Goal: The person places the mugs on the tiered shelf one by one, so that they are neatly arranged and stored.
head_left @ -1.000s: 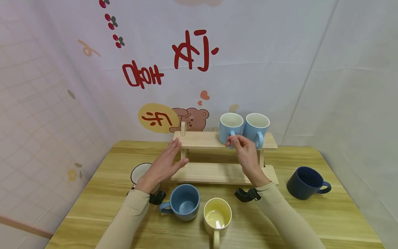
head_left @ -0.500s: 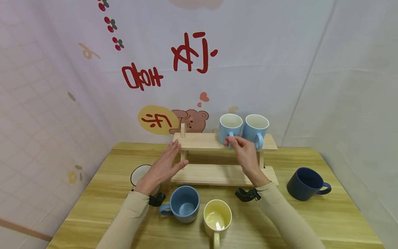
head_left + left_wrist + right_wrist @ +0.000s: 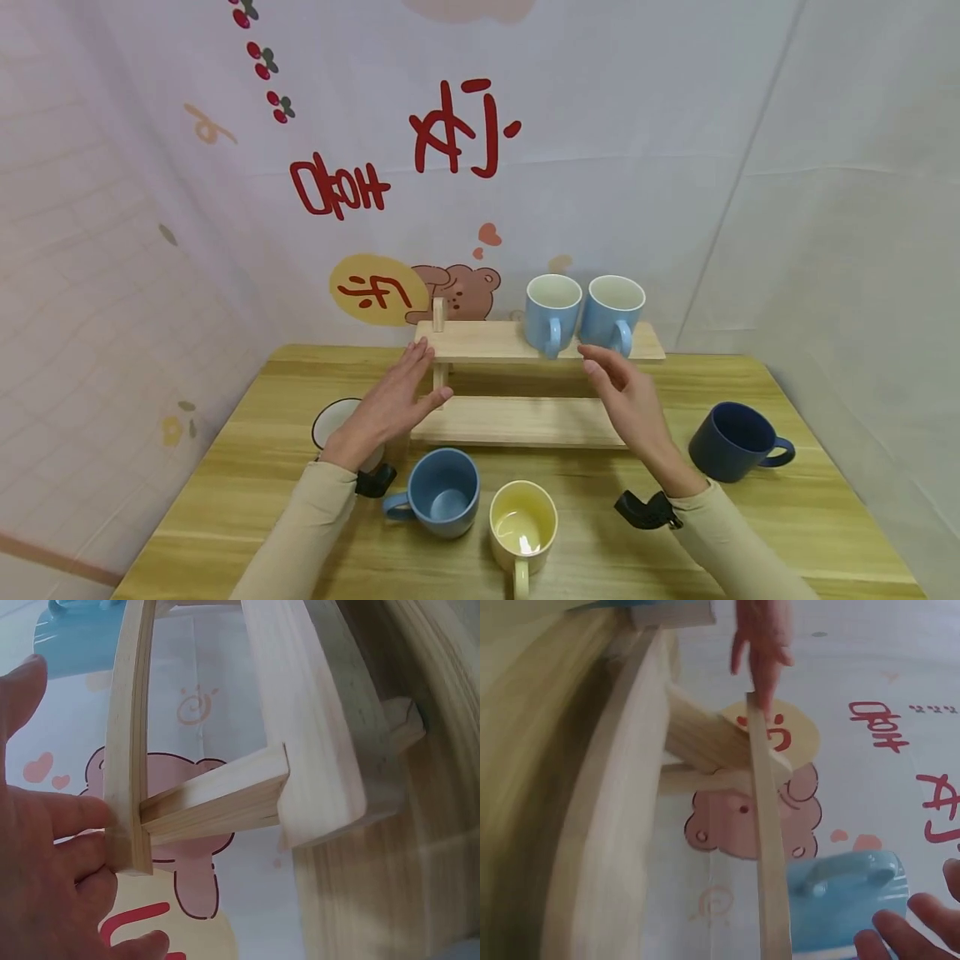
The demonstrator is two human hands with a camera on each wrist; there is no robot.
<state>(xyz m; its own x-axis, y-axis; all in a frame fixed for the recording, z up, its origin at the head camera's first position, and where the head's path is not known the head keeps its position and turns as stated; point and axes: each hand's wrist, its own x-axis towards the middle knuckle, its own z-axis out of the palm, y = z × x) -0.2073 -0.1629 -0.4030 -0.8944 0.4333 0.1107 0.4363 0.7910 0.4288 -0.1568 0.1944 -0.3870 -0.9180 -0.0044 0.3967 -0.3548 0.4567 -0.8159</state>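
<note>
Two light blue mugs with white insides stand side by side on the upper board of a small two-tier wooden rack (image 3: 480,342). They are the left light blue mug (image 3: 542,323) and the right light blue mug (image 3: 609,318), both with handles facing front. My right hand (image 3: 628,402) hovers just in front of them, fingers loosely bent, holding nothing. In the right wrist view its fingers (image 3: 900,934) are close to a light blue mug (image 3: 840,907). At the rack's left end, my left hand (image 3: 390,408) touches the upper board's edge with extended fingers, as the left wrist view also shows.
On the wooden table (image 3: 225,500) before the rack are a medium blue mug (image 3: 444,492) and a yellow mug (image 3: 523,525). A dark blue mug (image 3: 731,442) stands at the right. Left, a dark-rimmed white mug (image 3: 333,417) is partly behind my left hand. A printed cloth (image 3: 637,167) hangs behind.
My right hand has let go of the left light blue mug's handle and moved right and slightly down. The mug stays on the upper board. My left hand keeps its place.
</note>
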